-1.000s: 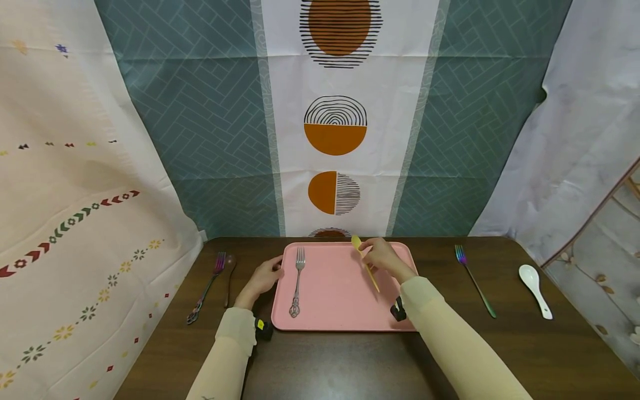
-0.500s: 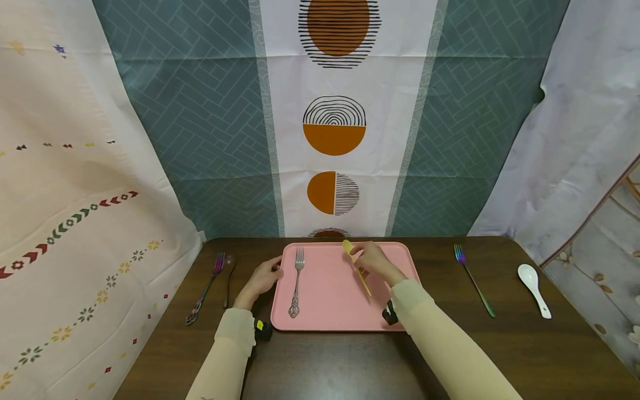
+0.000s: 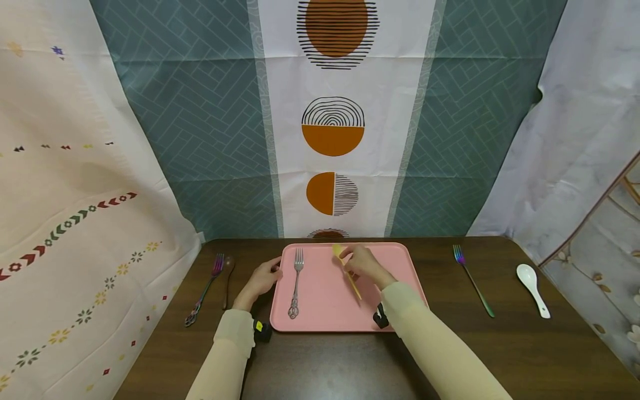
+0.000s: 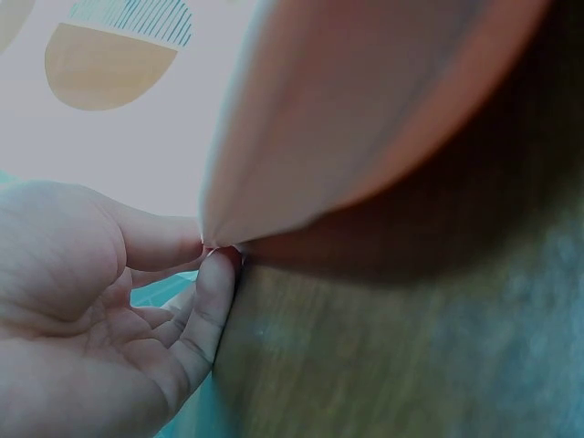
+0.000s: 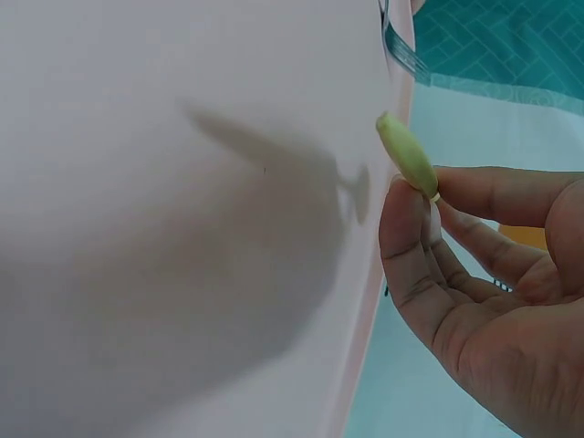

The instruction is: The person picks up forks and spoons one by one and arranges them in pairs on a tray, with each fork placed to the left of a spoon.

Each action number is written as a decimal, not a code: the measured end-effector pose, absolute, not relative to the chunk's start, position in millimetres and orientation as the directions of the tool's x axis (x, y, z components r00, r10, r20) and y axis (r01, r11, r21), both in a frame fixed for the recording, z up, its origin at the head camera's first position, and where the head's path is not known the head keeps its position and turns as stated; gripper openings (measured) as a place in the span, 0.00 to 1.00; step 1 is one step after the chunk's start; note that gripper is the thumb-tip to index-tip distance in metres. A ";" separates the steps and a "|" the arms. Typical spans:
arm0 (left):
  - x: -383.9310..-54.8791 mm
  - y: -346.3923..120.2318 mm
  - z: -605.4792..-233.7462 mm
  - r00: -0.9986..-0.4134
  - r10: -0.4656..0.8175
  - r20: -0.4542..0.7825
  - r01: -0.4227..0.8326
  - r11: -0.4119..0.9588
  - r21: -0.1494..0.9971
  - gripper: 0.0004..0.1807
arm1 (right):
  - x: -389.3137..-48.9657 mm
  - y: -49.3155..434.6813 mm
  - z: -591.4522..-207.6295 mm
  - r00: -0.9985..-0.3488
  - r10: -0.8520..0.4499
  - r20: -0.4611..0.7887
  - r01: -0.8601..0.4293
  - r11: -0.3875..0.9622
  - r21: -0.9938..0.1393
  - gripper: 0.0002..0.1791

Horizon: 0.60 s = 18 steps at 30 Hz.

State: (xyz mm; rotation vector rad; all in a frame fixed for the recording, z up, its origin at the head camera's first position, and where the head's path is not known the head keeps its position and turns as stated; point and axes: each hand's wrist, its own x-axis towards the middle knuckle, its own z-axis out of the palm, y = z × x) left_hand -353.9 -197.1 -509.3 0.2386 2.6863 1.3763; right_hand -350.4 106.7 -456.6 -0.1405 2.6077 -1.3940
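My right hand (image 3: 366, 264) pinches a yellow spoon (image 3: 354, 288) over the pink tray (image 3: 320, 311). The spoon slants, its bowl end toward the back and its handle toward the front. In the right wrist view, thumb and fingers meet just behind the spoon's head (image 5: 408, 153), and its shadow falls on the tray. At the tray's left rim, my left hand (image 3: 261, 280) pinches the edge between thumb and fingers, seen close in the left wrist view. A silver fork (image 3: 296, 280) with an ornate handle lies along the tray's left side.
Left of the tray, a purple-tined fork (image 3: 205, 289) and a brown spoon (image 3: 227, 280) lie on the dark wooden table (image 3: 310, 366). To the right are a rainbow-coloured fork (image 3: 472, 280) and a white spoon (image 3: 533, 290). Patterned cloth hangs behind and at both sides.
My right hand has carried the yellow spoon leftward over the tray, from its right part toward the middle. The left hand and the silver fork have kept their places.
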 end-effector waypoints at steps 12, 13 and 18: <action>-353.8 -196.7 -508.6 -0.982 0.185 -0.030 0.086 0.588 0.804 0.29 | -345.8 92.8 -457.4 -0.977 -0.187 -0.104 -0.017 0.551 -0.834 0.25; -353.5 -196.6 -508.1 -0.983 0.183 -0.027 0.088 0.591 0.802 0.29 | -345.7 91.8 -457.7 -0.977 -0.190 -0.098 -0.023 0.551 -0.834 0.25; -353.8 -196.0 -507.1 -0.983 0.184 -0.022 0.093 0.591 0.801 0.29 | -344.2 86.9 -456.4 -0.977 -0.191 -0.097 -0.027 0.559 -0.829 0.25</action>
